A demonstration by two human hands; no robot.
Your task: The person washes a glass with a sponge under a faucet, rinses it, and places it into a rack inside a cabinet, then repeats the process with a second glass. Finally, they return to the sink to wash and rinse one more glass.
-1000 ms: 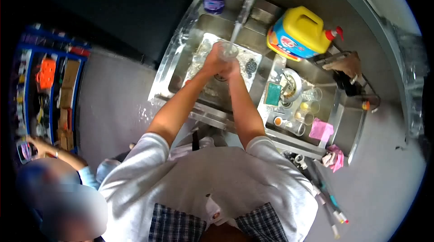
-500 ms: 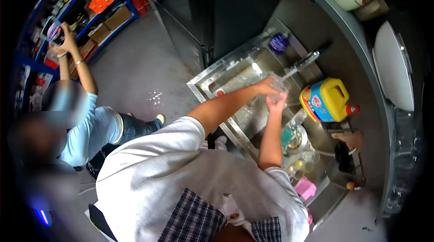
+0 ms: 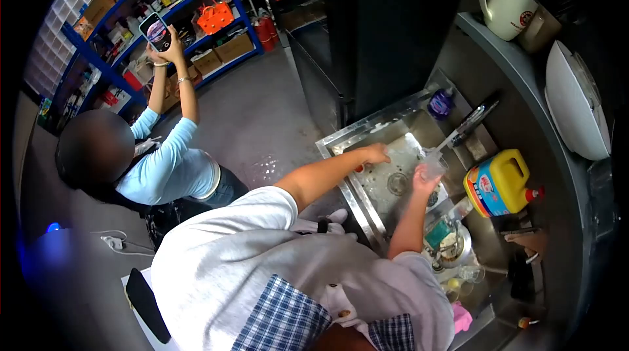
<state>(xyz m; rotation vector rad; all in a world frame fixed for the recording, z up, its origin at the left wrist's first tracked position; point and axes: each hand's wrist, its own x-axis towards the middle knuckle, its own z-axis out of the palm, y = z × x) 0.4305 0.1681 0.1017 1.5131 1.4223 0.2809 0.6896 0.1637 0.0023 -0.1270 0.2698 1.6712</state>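
My right hand (image 3: 426,182) grips a clear glass (image 3: 435,166) in the stream from the tap (image 3: 473,123), above the steel sink (image 3: 354,201). Over the left side of the basin is my left hand (image 3: 375,153), apart from the glass. Its fingers are curled together and nothing shows in them. Below and between the hands, a round clear glass piece (image 3: 397,184) lies on the basin floor. To the right of my right forearm sit a green sponge (image 3: 438,234) and a round metal pot (image 3: 461,246).
A yellow detergent jug (image 3: 504,184) and a purple bottle (image 3: 441,103) stand by the sink. Glasses (image 3: 472,273) and a pink cloth (image 3: 461,317) lie nearer me. A shelf (image 3: 504,56) holds a mug (image 3: 508,7). At left, another person (image 3: 164,167) holds up a phone.
My left hand has come off the glass and moved left, while my right hand keeps hold of it under the water. The view has shifted, and the other person's phone shows more clearly.
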